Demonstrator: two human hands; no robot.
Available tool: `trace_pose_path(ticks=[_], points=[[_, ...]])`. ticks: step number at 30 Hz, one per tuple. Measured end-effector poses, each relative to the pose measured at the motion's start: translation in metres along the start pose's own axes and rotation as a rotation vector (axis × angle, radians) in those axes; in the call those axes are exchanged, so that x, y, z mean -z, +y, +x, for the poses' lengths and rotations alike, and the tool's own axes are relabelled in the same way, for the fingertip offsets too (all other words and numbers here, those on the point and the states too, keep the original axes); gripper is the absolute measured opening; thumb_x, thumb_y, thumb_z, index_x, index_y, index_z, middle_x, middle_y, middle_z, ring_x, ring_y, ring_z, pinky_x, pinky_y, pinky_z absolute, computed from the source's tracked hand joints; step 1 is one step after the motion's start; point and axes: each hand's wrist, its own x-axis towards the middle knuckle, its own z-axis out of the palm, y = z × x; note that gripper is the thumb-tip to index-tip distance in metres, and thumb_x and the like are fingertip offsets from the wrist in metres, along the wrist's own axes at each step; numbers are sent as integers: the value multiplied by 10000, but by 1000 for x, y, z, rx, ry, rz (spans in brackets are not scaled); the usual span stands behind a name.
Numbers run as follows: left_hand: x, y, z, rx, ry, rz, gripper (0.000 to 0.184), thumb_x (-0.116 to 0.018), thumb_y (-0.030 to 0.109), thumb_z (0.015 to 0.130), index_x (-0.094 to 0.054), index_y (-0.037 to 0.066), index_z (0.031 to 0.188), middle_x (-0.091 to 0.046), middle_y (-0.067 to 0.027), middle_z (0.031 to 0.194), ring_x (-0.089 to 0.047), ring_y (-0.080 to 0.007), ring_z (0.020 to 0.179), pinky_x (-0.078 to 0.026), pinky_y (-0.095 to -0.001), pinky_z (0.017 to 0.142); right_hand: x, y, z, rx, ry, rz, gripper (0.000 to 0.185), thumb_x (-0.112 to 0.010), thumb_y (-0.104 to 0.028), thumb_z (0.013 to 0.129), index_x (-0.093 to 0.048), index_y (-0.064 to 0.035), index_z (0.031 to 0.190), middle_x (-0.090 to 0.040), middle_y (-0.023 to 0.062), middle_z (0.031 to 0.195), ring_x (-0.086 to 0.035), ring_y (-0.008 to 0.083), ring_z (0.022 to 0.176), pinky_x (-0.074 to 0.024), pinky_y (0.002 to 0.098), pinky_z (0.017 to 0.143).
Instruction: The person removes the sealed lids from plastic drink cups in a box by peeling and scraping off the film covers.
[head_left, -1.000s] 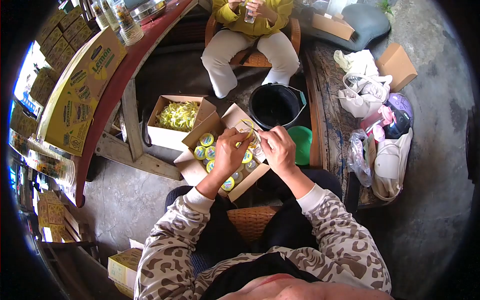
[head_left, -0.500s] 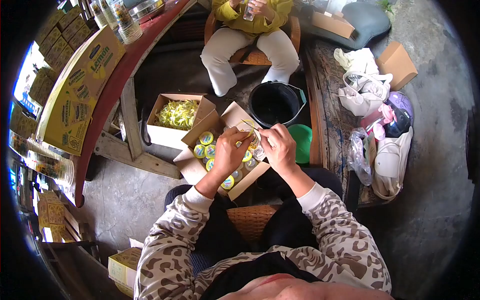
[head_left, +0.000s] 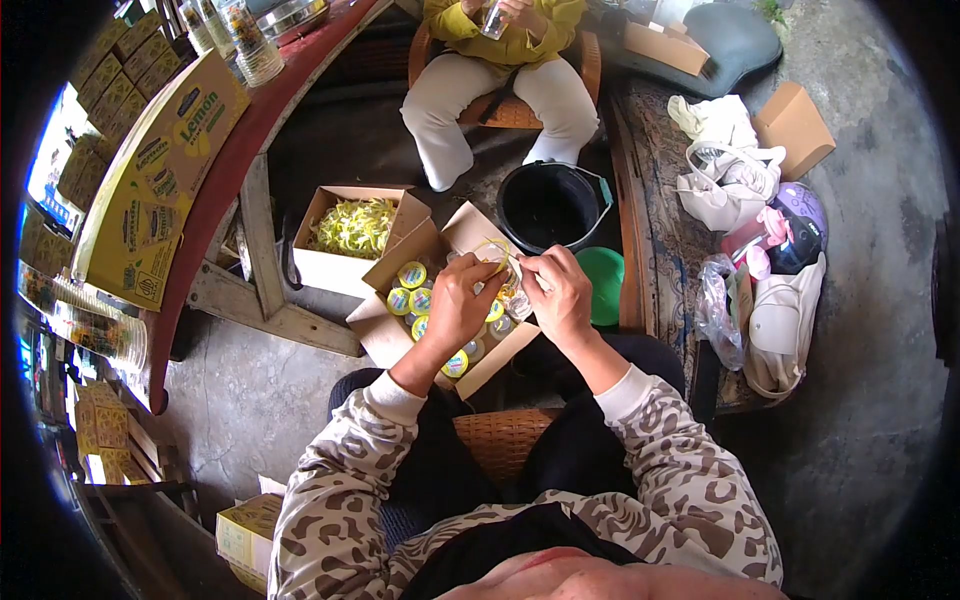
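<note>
My left hand point(head_left: 468, 298) and my right hand point(head_left: 557, 292) are both closed in a pinch over an open cardboard box. Between them they grip a thin yellow strip point(head_left: 490, 241), which bows up in a small loop above the fingertips. Part of the strip is hidden by my fingers. Below the hands, the cardboard box point(head_left: 497, 368) holds several clear containers with yellow printed lids point(head_left: 412, 274). Small light-coloured pieces lie in its right part, too small to make out.
Yellow strips fill another carton point(head_left: 330, 272) at the left. Beyond stand a black bucket point(head_left: 545, 240) and a green basin point(head_left: 600, 285). Opposite, a seated person point(head_left: 500, 70) holds a clear container. A red table point(head_left: 190, 250) edges the left; bags point(head_left: 785, 320) lie on the right bench.
The yellow strip now arches in a rounder loop between my fingers; my hands have barely moved. The clear container in the other person's hands has tilted and shifted slightly.
</note>
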Motion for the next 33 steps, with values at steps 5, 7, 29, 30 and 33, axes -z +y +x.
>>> trace_pose_path(ticks=[5,7,29,30,33], points=[[1,0,0,5,-21,0,190,-739,120,841,-723,-43,938,-630,-136,791,-620,-259,672,-454,-368,600,-1,1,-1,-11,0,17,206,-743,21,744,-662,-80,904,-568,53,785,-610,239,727,-509,358,622],[1,1,-1,7,-23,-5,189,-737,118,842,-723,-43,939,-631,-138,793,-621,-259,673,-455,-369,602,-1,0,-1,-33,-9,22,204,-742,21,744,-663,-80,902,-568,50,784,-609,236,719,-506,357,616],[1,3,-1,70,-35,-20,149,-709,92,828,-733,-9,935,-629,-161,801,-618,-334,734,-480,-408,680,0,2,-2,53,-34,-43,232,-724,21,736,-663,-67,942,-562,62,803,-612,251,753,-511,369,652],[0,1,-1,70,-35,-20,149,-709,92,828,-733,-9,935,-629,-161,801,-618,-334,734,-480,-408,680,-1,2,-2,84,-37,-72,237,-721,14,740,-660,-66,954,-558,65,811,-612,253,758,-512,370,661],[-2,-5,-1,28,-39,-12,175,-704,100,856,-726,-27,975,-622,-135,814,-611,-255,697,-453,-367,620,-5,3,-3,118,-40,-122,246,-718,4,746,-654,-65,974,-549,70,822,-610,258,763,-511,372,671]])
